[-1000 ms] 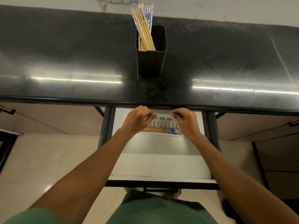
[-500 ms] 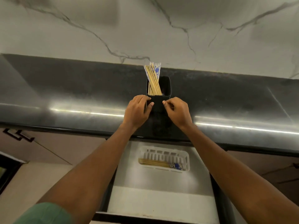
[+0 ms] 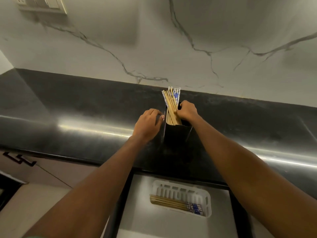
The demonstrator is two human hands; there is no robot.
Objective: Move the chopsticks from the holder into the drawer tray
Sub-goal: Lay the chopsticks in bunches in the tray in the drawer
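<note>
Bamboo sticks sit pinched under the fingers (image 3: 178, 112) of the right hand (image 3: 187, 111), which curl over the bundle of chopsticks (image 3: 171, 107) just above the rim of the black holder (image 3: 176, 134), a little above the middle of the frame. The left hand (image 3: 148, 125) rests against the holder's left wall, its fingers bent and close together, thumb tip touching the upper edge; whether it truly grips I cannot tell. The bundle leans left inside the holder, its blue-and-white patterned ends pointing up toward the marble-veined wall (image 3: 171, 40). The holder stands on the dark, glossy worktop (image 3: 85, 109). Lower in the frame, right of centre, an open drawer (image 3: 142, 212) holds a white slotted tray (image 3: 208, 203), and several chopsticks in the tray (image 3: 171, 203) lie flat along its near side, patterned ends to the right.
</note>
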